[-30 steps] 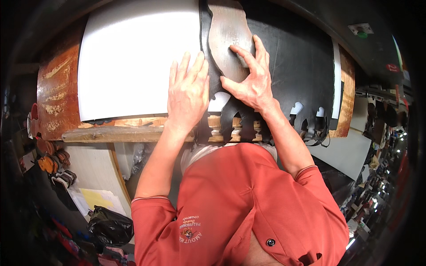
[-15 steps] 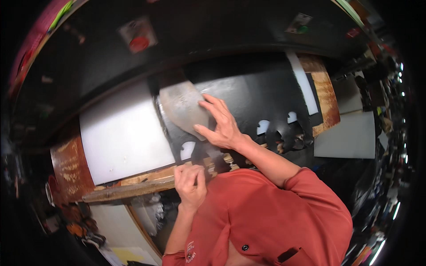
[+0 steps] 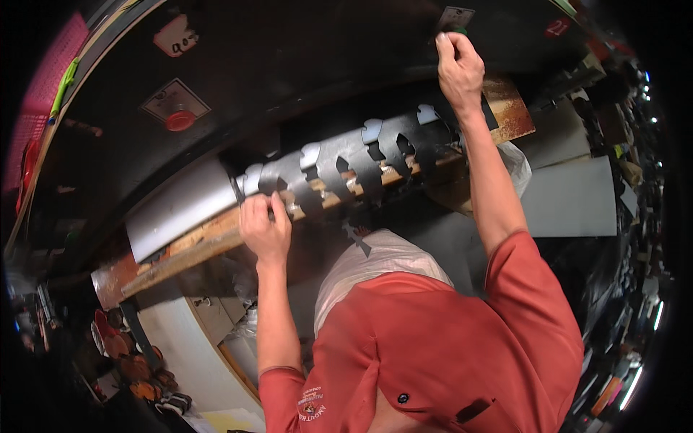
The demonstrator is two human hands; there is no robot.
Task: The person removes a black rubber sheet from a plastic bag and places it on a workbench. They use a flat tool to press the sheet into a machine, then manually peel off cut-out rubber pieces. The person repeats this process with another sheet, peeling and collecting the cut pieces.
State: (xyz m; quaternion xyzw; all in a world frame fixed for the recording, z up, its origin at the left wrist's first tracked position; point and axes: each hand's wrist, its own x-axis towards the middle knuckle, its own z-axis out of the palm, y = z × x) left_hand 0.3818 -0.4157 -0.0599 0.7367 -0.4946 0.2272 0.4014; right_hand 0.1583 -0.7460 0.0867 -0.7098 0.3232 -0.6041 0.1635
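The dark cut-out strip (image 3: 368,155) is lying scalloped, running from lower left up to the right along our desk (image 3: 195,242). Our left hand (image 3: 266,229) is gripping its near end. Our right hand (image 3: 458,66) is pinching a small control (image 3: 453,22) above.

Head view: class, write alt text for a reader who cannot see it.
A person's left hand grips the edge of a dark sheet with cut-out holes on a wooden bench, while the right hand reaches up to a small control on a black machine.

A cut sheet (image 3: 361,162) lies along the worktop (image 3: 195,242). The left hand (image 3: 266,229) rests on its left end. The right hand (image 3: 459,66) reaches a switch (image 3: 453,20) behind its right end.
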